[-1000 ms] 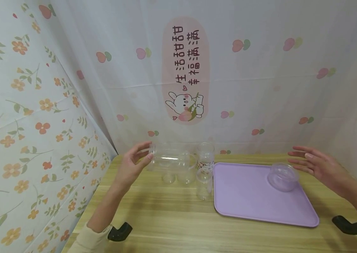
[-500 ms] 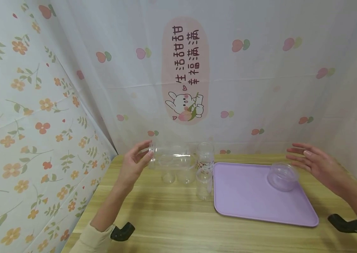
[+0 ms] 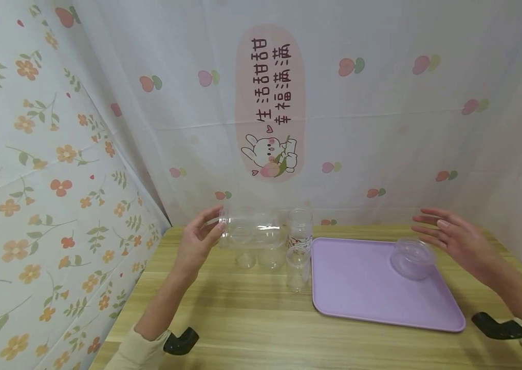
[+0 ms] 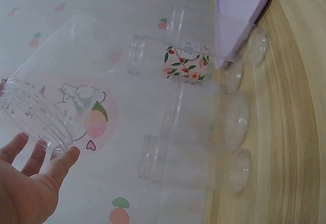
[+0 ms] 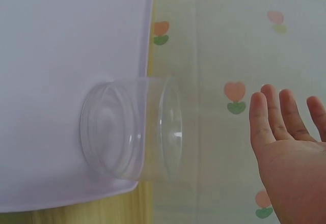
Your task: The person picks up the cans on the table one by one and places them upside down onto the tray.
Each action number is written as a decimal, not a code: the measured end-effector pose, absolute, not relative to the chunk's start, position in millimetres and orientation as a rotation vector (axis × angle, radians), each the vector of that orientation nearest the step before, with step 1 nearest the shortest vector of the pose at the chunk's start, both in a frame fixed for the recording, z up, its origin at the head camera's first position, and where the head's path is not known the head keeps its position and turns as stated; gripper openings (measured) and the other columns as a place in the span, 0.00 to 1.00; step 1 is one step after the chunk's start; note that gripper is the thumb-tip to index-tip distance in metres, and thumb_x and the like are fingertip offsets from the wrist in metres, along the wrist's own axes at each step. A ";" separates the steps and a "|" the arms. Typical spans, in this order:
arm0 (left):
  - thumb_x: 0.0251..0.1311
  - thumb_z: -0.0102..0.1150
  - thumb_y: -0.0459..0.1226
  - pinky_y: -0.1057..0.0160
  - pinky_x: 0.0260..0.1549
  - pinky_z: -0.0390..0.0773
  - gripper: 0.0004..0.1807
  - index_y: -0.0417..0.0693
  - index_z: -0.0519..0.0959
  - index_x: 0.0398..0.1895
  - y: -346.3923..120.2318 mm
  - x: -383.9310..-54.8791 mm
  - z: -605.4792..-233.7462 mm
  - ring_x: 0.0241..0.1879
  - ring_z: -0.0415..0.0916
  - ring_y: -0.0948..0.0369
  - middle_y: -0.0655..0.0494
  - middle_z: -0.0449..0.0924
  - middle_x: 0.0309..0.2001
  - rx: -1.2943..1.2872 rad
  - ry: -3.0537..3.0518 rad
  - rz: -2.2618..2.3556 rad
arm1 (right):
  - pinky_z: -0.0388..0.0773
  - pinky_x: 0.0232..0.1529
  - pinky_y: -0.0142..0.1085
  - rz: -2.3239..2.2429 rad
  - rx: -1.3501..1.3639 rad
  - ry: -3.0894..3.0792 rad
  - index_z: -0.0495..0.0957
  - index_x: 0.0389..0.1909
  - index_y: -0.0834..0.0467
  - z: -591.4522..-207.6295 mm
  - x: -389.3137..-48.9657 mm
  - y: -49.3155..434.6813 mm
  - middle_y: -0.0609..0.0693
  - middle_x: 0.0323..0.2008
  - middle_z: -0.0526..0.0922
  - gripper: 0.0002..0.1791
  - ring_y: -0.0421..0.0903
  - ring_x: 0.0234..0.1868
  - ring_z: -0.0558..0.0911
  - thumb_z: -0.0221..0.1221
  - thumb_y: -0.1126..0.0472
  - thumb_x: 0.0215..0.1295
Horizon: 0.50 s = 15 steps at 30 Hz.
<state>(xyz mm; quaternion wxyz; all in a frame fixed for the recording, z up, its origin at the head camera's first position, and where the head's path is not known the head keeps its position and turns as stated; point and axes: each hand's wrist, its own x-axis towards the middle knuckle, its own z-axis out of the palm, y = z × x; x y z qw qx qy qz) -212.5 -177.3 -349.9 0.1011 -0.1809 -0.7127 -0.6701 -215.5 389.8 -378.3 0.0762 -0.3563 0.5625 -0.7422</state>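
My left hand (image 3: 198,239) pinches a large clear plastic jar (image 3: 254,234) by its threaded neck. The jar lies sideways in the air, its base pointing right, above other clear jars. In the left wrist view, thumb and fingers sit at the threaded rim of this jar (image 4: 71,46). My right hand (image 3: 457,236) hovers past the tray's right side, fingers extended and holding nothing. Below and left of it, a short, wide clear jar (image 3: 412,259) stands upright on the purple tray (image 3: 358,288). The right wrist view shows this jar (image 5: 114,132) near the tray's corner, apart from the hand.
Left of the tray, several clear jars stand on the wooden table (image 3: 242,318). A tall one with a printed fruit band (image 4: 186,63) is behind a small slim jar (image 3: 298,275). Two more jars, including a narrow one (image 3: 245,260), stand beneath the held jar. A patterned curtain (image 3: 358,128) hangs behind.
My right hand has drifted slightly left and up. The held jar has turned a little in my left hand, which stays in nearly the same place. The jars on the table and tray have not moved.
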 end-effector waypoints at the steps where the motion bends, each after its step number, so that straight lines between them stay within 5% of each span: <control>1: 0.70 0.59 0.34 0.47 0.57 0.76 0.27 0.38 0.70 0.70 -176.9 -212.5 -350.0 0.63 0.71 0.47 0.43 0.70 0.66 -0.535 -2.101 -1.981 | 0.71 0.63 0.36 -2.222 -1.067 1.694 0.60 0.73 0.66 -377.8 -215.6 389.1 0.55 0.67 0.74 0.27 0.50 0.67 0.74 0.25 0.76 0.79; 15: 0.69 0.58 0.34 0.46 0.56 0.77 0.26 0.39 0.71 0.69 -172.1 -215.5 -354.5 0.61 0.72 0.47 0.44 0.70 0.66 -0.549 -2.053 -1.985 | 0.70 0.64 0.35 -2.220 -1.053 1.774 0.61 0.74 0.64 -374.9 -213.5 378.3 0.54 0.67 0.74 0.28 0.50 0.66 0.74 0.27 0.76 0.79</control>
